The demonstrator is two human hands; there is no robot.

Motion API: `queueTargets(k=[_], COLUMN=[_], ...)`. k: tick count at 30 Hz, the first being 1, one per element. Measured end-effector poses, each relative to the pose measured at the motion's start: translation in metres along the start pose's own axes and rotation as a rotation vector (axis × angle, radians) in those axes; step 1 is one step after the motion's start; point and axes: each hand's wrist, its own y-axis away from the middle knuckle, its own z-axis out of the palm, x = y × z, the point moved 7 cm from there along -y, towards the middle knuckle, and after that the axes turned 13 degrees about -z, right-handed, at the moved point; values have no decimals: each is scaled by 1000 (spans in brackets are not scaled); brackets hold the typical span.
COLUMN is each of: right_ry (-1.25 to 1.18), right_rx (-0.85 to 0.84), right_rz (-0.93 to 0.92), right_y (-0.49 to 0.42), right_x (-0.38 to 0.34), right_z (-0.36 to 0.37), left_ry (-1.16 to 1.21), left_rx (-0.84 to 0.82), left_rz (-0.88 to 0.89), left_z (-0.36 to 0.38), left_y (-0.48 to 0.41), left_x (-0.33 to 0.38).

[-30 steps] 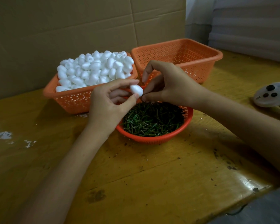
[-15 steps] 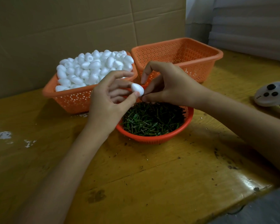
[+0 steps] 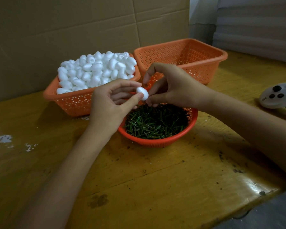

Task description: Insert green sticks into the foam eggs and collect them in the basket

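My left hand [image 3: 109, 104] pinches one white foam egg [image 3: 143, 93] between thumb and fingers, above the round orange basket [image 3: 155, 143] full of green sticks [image 3: 155, 123]. My right hand [image 3: 172, 86] meets the egg's right end with thumb and fingertips pinched together. Whatever they pinch is hidden behind the fingertips. The index finger is raised and curled. A rectangular orange basket [image 3: 73, 103] heaped with foam eggs [image 3: 96, 68] stands behind on the left. Another rectangular orange basket [image 3: 205, 70] stands behind on the right, with nothing visible inside it.
All three baskets sit on a worn yellow wooden table [image 3: 155, 179]. A white device with dark buttons [image 3: 277, 95] lies at the right edge. A cardboard wall [image 3: 73, 22] closes off the back. White foam crumbs [image 3: 3, 139] lie at the left.
Both hands stay together at the egg, shifting only slightly. My left fingers have turned the egg a little against the right fingertips.
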Motion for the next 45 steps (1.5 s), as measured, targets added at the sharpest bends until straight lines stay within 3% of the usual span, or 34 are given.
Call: queueTargets(k=[18, 31, 35, 45], right_ry=[-154, -90, 27, -43], right_rx=[-8, 27, -17, -183], right_rz=[63, 38, 5, 22], right_y=[-1, -2, -3, -1], right_x=[5, 9, 7, 4], right_z=[0, -3, 0, 12], left_ry=[30, 83, 115, 106], left_rx=[-5, 53, 67, 45], left_rz=[-1, -24, -18, -11], left_z=[1, -3, -5, -2], left_y=[2, 2, 2, 2], left_x=[5, 4, 4, 8])
